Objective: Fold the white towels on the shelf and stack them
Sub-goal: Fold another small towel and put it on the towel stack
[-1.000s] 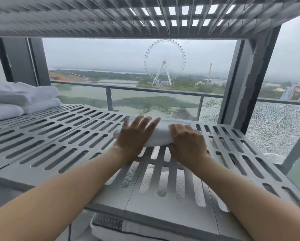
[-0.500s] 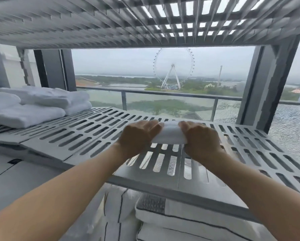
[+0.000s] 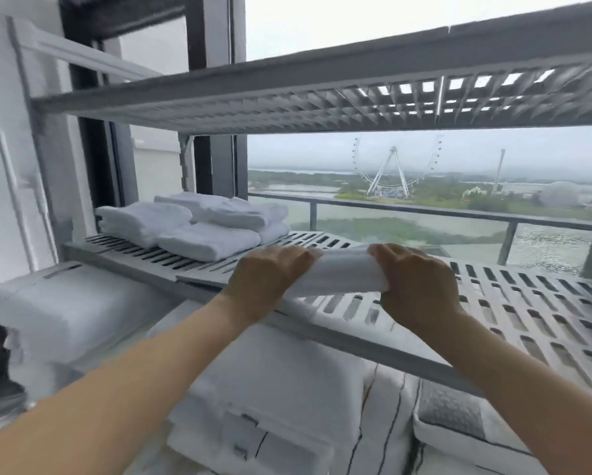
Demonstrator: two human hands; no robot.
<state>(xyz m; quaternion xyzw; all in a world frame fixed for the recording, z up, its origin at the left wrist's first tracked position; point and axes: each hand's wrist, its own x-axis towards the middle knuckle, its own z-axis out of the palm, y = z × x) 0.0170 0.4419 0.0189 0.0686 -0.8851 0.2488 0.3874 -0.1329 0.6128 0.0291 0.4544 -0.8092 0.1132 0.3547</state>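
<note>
The left hand [image 3: 270, 272] and right hand [image 3: 414, 279] are clamping the folded towel [image 3: 342, 272] by its ends, apparently keeping its folds intact for carrying to the stack [image 3: 198, 224] on the shelf [image 3: 527, 303].

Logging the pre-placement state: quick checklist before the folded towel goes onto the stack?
1. Both hands on the towel: ok. The left hand and right hand each grip one end of the folded towel.
2. Towel folded compactly: ok, it shows as a tight bundle with no loose end hanging.
3. Towel clear of the shelf: cannot tell, it sits at the front edge and contact is hidden.
4. Stack of folded towels ready to receive: ok, it lies at the shelf's left end.
5. Path to the stack: ok, only bare slats lie between.
</note>
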